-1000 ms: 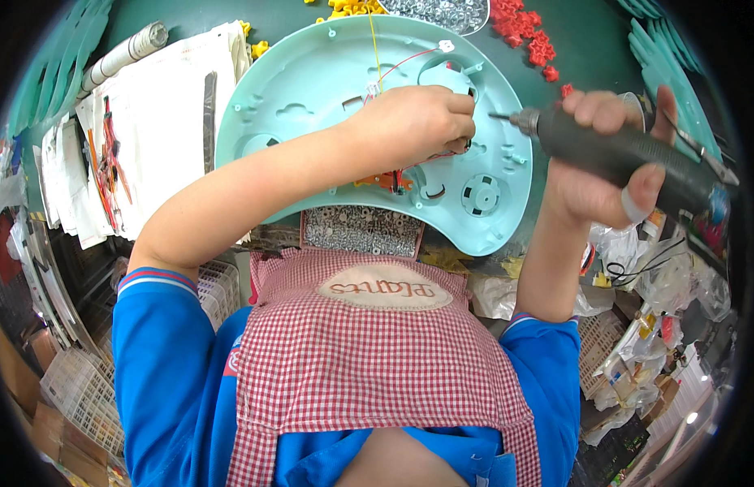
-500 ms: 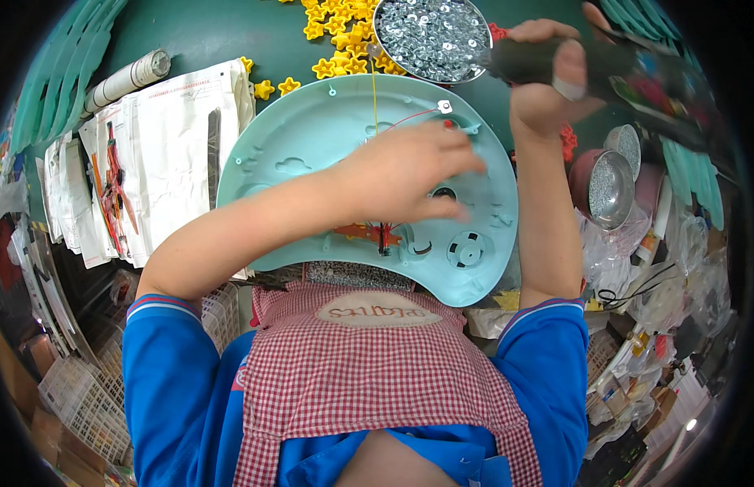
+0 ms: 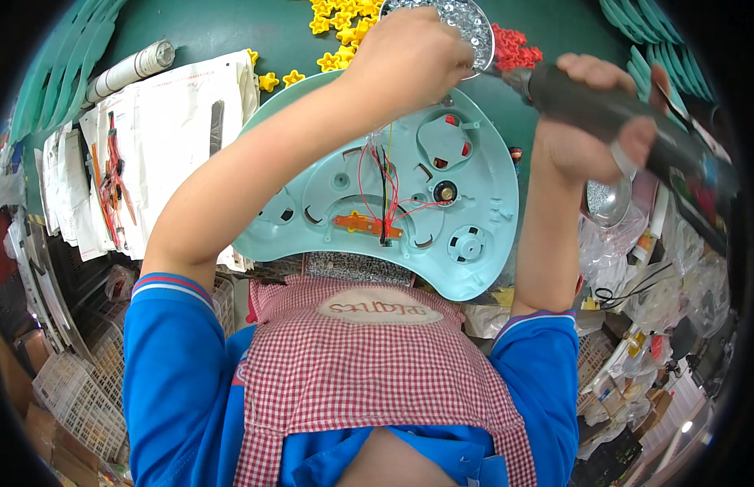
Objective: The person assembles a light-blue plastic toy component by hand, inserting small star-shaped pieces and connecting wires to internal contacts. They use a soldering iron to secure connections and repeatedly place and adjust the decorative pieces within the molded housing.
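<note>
A light teal plastic shell [image 3: 482,219] lies open side up on the green table, with red wires and a small orange board [image 3: 362,222] inside. My left hand [image 3: 411,58] reaches past its far edge, fingers curled down at the rim of a metal bowl of silver screws [image 3: 468,18]; what the fingers hold is hidden. My right hand [image 3: 586,130] grips a dark electric screwdriver [image 3: 637,122] held nearly level above the shell's right end. Its tip points left, close to my left hand and the bowl.
Yellow star-shaped parts [image 3: 338,34] and red parts [image 3: 516,45] lie by the bowl. Papers [image 3: 162,138] and a paper roll [image 3: 135,68] sit at the left, stacked teal shells [image 3: 44,77] beyond. A second metal bowl [image 3: 608,203], bags [image 3: 685,272] and wire baskets [image 3: 76,390] crowd the sides.
My left hand left the shell and moved up to the screw bowl. My right hand brought the screwdriver back from the bowl to the right, over the shell's end.
</note>
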Demonstrator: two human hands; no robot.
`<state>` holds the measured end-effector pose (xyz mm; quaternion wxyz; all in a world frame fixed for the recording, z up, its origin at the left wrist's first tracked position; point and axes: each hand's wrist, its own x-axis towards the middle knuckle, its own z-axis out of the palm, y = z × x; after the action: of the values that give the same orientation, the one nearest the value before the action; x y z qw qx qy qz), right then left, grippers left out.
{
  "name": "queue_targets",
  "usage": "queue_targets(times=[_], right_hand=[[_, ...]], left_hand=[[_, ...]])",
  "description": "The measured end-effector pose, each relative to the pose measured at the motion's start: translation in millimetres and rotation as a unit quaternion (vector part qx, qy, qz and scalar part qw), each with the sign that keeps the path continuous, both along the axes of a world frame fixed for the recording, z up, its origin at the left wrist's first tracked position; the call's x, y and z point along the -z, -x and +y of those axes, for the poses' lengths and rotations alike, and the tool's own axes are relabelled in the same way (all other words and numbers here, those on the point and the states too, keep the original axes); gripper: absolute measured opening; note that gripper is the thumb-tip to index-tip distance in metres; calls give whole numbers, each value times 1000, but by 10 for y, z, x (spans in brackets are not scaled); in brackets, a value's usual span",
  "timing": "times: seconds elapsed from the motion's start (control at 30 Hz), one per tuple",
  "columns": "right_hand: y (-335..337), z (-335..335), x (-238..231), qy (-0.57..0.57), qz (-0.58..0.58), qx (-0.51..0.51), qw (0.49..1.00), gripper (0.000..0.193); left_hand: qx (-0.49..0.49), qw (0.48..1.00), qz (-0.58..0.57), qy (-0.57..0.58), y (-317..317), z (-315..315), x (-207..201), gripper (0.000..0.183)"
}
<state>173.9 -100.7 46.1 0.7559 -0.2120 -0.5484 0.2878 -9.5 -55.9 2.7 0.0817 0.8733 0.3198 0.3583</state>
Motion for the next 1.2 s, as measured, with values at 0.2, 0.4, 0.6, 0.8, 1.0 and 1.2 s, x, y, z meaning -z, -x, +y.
queue_targets(times=[0.2,0.4,0.6,0.8,1.0,1.2], right_hand=[[80,-809,-198,46,8,-104,993,81],[220,-1123,-165,80,-15,-53,995,90],[265,-1295,-219,92,-4,-45,995,92],[297,-1345,-210,88,-2,-62,994,90],[353,-1368,-241,90,7,-64,994,90],[379,-1356,-222,95,-10,-61,994,89]], left_hand=[[82,981,-15,177,297,-769,-173,18],[134,950,-46,277,200,-971,-60,19],[147,960,-14,238,264,-1101,-57,18],[141,967,-18,209,335,-1208,-42,19],[140,925,-69,347,379,-1214,-48,20],[123,934,-76,327,356,-1213,-34,17]])
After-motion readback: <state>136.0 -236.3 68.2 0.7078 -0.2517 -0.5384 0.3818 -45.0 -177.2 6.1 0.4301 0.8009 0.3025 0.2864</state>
